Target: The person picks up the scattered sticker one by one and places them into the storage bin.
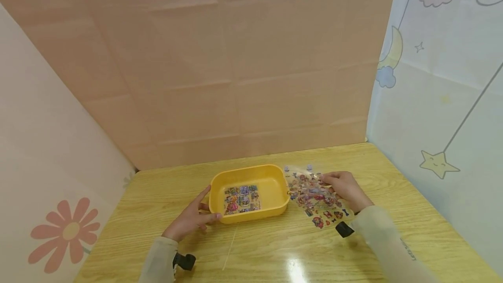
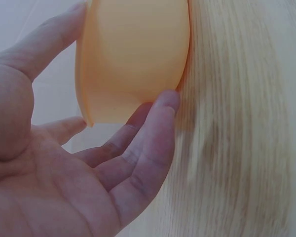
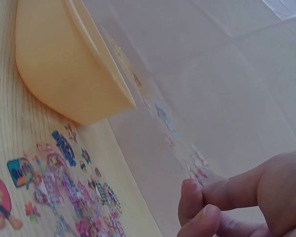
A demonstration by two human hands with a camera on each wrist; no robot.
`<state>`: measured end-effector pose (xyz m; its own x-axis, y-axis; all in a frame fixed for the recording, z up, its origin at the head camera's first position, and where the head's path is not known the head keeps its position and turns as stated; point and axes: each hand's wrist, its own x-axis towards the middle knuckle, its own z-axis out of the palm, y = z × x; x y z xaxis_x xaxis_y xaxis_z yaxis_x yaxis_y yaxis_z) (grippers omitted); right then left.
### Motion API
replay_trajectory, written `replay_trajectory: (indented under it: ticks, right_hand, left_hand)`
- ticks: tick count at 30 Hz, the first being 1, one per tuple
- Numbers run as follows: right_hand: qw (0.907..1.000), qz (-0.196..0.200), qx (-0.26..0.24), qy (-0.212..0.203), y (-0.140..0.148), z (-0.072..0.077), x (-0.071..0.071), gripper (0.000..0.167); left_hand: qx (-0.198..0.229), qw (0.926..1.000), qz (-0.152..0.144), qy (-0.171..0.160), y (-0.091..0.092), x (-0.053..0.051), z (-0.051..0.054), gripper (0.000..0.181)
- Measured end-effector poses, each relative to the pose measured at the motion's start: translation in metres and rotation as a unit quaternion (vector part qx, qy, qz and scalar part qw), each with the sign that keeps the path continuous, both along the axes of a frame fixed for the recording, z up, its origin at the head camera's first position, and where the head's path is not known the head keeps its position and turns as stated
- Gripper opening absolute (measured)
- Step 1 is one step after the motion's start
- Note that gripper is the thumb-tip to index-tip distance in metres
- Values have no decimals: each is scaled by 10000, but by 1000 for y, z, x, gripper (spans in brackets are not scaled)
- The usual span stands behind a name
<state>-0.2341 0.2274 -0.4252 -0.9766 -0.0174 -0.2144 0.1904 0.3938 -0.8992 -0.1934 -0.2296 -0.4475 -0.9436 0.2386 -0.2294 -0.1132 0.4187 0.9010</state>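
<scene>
A yellow plastic basin stands on the table. At its left end, my left hand holds it with fingers spread round the end; in the left wrist view the fingertips touch the basin's wall. Inside the basin lies a colourful sticker sheet, towards the left. Right of the basin, my right hand pinches a clear sticker sheet by its edge, raised and nearly edge-on in the right wrist view. Below it, more stickers on clear film appear on the tabletop, beside the basin.
The wood-grain table meets a creased brown backdrop at the back. White printed panels stand on both sides, the left panel with a flower, the right panel with a star and clouds. Black straps circle both wrists.
</scene>
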Motion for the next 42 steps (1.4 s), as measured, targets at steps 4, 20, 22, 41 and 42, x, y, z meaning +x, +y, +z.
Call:
replay_trajectory:
  ticks: [4,20,22,41,42]
  right_hand:
    - [10000,19,-79,10,-9,2,-1,44]
    - [9996,201,-147,162,-51,16,-4,34]
    - [9993,251,-253,143,-55,17,-4,34]
    - [9983,475,-191,292,-112,16,-12,22]
    - [9983,482,-166,286,-115,16,-11,21]
  left_hand:
    - [-42,10000,44,-13,0,-1,0,102]
    - [-61,10000,42,28,-2,-2,-2,106]
    - [-72,10000,46,37,-2,-1,-2,105]
    - [-20,10000,75,12,-2,-1,-2,102]
    - [-2,10000,60,12,-2,-1,-2,102]
